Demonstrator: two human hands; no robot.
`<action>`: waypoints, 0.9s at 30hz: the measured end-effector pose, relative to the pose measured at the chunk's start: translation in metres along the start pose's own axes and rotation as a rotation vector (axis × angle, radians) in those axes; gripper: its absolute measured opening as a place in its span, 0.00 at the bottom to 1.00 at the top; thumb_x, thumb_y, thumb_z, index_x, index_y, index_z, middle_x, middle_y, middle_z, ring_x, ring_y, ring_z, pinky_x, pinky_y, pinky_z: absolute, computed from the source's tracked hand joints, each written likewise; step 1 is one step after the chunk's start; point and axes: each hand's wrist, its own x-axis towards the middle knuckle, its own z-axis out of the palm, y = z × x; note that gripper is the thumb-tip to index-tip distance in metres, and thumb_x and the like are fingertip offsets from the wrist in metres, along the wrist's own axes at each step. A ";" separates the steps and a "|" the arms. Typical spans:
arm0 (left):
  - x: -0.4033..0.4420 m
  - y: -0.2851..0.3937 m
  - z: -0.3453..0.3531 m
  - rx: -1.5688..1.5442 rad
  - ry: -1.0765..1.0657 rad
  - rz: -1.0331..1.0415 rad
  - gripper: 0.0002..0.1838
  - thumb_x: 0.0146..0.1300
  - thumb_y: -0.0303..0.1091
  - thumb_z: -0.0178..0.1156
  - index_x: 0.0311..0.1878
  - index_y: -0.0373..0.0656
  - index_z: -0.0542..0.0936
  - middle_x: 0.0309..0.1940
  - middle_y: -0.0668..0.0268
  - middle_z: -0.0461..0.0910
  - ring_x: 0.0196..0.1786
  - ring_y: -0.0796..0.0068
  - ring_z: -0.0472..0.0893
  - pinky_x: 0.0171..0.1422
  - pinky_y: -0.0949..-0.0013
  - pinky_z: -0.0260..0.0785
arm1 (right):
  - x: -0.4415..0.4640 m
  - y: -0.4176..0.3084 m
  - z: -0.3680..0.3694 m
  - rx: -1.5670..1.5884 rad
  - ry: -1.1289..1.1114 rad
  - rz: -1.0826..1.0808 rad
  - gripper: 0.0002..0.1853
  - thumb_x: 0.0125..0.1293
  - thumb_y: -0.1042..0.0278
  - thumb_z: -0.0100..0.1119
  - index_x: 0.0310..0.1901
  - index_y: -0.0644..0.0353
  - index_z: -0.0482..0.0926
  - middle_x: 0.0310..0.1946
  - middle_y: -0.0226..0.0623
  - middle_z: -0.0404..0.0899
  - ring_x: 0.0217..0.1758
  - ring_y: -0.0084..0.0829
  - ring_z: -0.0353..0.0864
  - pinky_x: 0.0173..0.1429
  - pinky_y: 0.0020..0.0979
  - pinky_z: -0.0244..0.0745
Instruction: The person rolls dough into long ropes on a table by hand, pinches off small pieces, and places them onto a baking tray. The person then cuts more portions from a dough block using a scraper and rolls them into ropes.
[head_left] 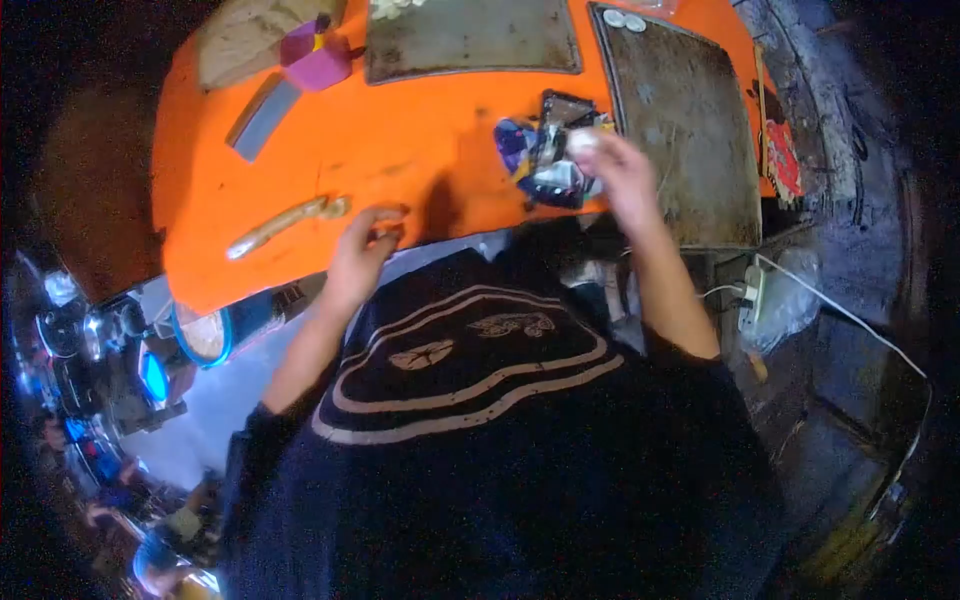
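Observation:
My right hand [622, 178] pinches a small white lump [583, 143], perhaps dough. It is over a dark, crumpled-looking thing [545, 165] with purple and shiny silver patches; its kind I cannot make out. My left hand [365, 255] is at the near edge of the orange tabletop [400, 140], fingers loosely bent and apart, holding nothing. To its left lies a long tan roll [285, 226], possibly dough, with a lump at its right end.
A flat scraper [263, 117] lies near a purple-pink cup [315, 58]. One dark metal tray [475, 40] holds pale pieces at its far edge; another tray [685, 130] at right carries two white discs [624, 20]. A blue-rimmed bucket [205, 335] stands below the table.

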 end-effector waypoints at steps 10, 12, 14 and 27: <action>-0.017 0.027 0.048 0.036 0.239 0.025 0.11 0.56 0.20 0.51 0.42 0.40 0.74 0.45 0.66 0.76 0.36 0.77 0.75 0.37 0.79 0.65 | 0.160 0.001 -0.165 -0.995 0.282 -0.522 0.12 0.59 0.68 0.54 0.44 0.58 0.79 0.39 0.38 0.79 0.38 0.35 0.78 0.42 0.30 0.73; -0.024 0.026 0.050 0.110 0.270 -0.077 0.11 0.57 0.20 0.51 0.44 0.41 0.73 0.43 0.68 0.75 0.35 0.78 0.74 0.37 0.79 0.66 | 0.201 0.001 -0.172 -1.045 0.241 -0.585 0.13 0.58 0.66 0.54 0.44 0.56 0.79 0.39 0.38 0.79 0.39 0.37 0.77 0.43 0.32 0.72; -0.034 0.024 0.053 0.181 0.303 -0.185 0.12 0.57 0.20 0.51 0.45 0.42 0.72 0.40 0.69 0.74 0.33 0.79 0.72 0.37 0.78 0.66 | 0.236 -0.005 -0.175 -1.231 0.155 -0.684 0.14 0.59 0.65 0.51 0.45 0.57 0.79 0.40 0.39 0.79 0.40 0.40 0.77 0.44 0.34 0.73; -0.064 0.000 0.030 0.180 0.376 -0.124 0.14 0.56 0.20 0.52 0.46 0.42 0.73 0.39 0.69 0.75 0.35 0.78 0.73 0.38 0.77 0.66 | 0.255 -0.014 -0.196 -0.943 0.250 -0.529 0.16 0.63 0.61 0.47 0.46 0.60 0.76 0.43 0.39 0.78 0.43 0.36 0.77 0.48 0.32 0.70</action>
